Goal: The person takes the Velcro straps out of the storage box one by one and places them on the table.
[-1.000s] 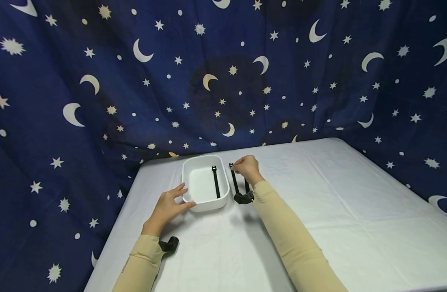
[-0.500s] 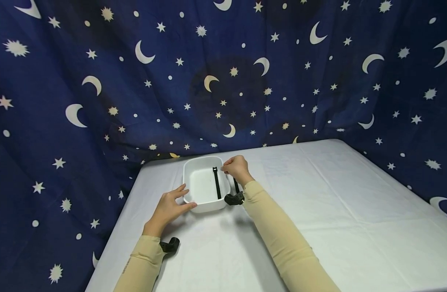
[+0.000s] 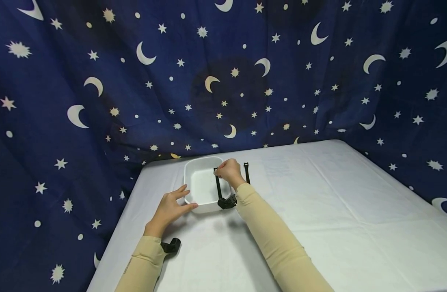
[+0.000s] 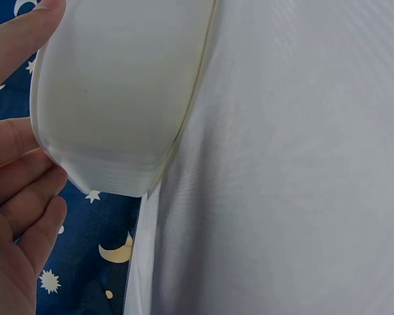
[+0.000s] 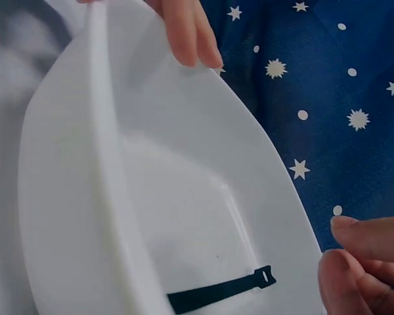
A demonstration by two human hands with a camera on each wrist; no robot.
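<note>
A white rounded tub point(image 3: 205, 208) sits at the far left of the table. Inside it lies a black hook-and-loop cable tie point(image 3: 218, 187) with a slotted head point(image 5: 265, 276). My left hand point(image 3: 169, 211) rests at the tub's near left corner, thumb at the near rim and spread fingers over the left rim. Over the tub's right side is my right hand point(image 3: 229, 170), its fingertips near the tie's head. Its thumb and forefinger point(image 5: 374, 239) stand slightly apart, with nothing visible between them. A second black cable tie point(image 3: 247, 173) lies to the tub's right, partly behind the right forearm.
A white cloth covers the table point(image 3: 336, 211). A dark blue curtain point(image 3: 186, 81) with moons and stars hangs close behind the tub and along the sides. Black wrist cameras point(image 3: 227, 201) jut from both wrists.
My right hand has moved left from the cable ties beside the tub to over the tub. Of those ties, one shows again and the other is out of sight. The left hand stays put.
</note>
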